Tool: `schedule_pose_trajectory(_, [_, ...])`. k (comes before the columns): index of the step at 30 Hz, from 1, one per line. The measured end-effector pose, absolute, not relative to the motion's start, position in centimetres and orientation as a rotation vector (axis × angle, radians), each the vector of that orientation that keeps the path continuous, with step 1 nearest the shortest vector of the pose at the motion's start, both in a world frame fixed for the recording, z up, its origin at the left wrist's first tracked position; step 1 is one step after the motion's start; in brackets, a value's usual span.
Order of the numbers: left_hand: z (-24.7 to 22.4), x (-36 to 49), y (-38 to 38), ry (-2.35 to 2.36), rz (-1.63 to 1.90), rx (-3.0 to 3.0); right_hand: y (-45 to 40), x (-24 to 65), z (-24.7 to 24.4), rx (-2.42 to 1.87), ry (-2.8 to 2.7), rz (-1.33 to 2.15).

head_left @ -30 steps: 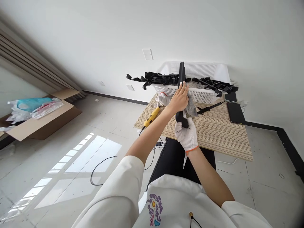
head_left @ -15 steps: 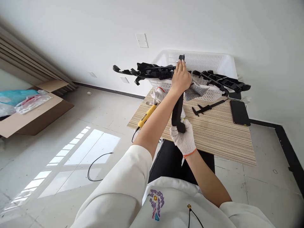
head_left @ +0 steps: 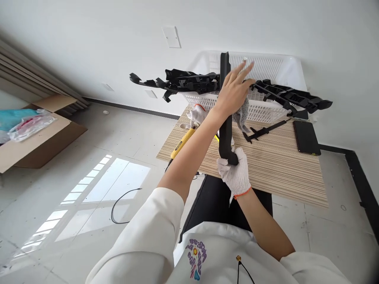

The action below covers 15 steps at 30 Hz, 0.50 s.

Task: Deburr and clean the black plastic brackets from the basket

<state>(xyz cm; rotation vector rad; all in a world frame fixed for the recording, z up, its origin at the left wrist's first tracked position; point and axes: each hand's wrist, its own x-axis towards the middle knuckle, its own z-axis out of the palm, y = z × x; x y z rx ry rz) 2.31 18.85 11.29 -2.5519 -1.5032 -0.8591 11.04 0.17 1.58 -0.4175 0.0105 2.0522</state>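
A long black plastic trim piece (head_left: 225,134) stands lengthwise in front of me, bent at its near end. My right hand (head_left: 236,173), in a white knit glove with an orange cuff, grips that bent end. My left hand (head_left: 232,94), bare, lies across the upper part of the piece with its fingers spread to the right. Below its palm hangs a grey cloth (head_left: 242,116); whether the palm touches it I cannot tell. Behind, several black plastic parts (head_left: 195,83) lie across a white plastic basket (head_left: 263,108).
On the striped wooden table (head_left: 284,165) lie a black caliper (head_left: 263,132), a black phone (head_left: 306,138), a yellow corded tool (head_left: 182,142) and another white glove (head_left: 197,114). A cardboard box (head_left: 44,138) stands on the floor at left, and a black cable (head_left: 114,209) lies nearer.
My left hand has loosened from the trim piece's upper part and shifted right, its fingers now spread. My right hand keeps its grip on the near end. The view has shifted slightly.
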Motion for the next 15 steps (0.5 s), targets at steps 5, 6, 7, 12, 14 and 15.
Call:
schedule_pose_trajectory(5, [11.2, 1.4, 16.3, -1.41, -0.822, -2.728, 0.1, 11.1, 1.6, -0.374, 0.018, 2.013])
schedule_pose_trajectory(6, [11.1, 1.1, 16.0, -1.45, -0.837, -2.701, 0.1, 11.1, 1.7, -0.373, 0.031, 2.0])
schedule_pose_trajectory(7, [11.1, 0.9, 15.7, -1.499, -0.832, -2.666, 0.0, 11.1, 1.8, -0.375, 0.041, 1.989])
schedule_pose_trajectory(12, [12.5, 0.2, 13.3, -1.586, -0.713, -2.512, -0.3, 11.2, 1.9, -0.379, -0.018, 1.96])
schedule_pose_trajectory(14, [14.1, 0.1, 12.0, -1.544, -0.823, -2.45, -0.4, 11.2, 1.8, -0.376, -0.066, 1.918])
schedule_pose_trajectory(15, [15.0, 0.0, 11.3, -1.537, -0.906, -2.396, -0.4, 11.2, 1.7, -0.365, -0.091, 1.897])
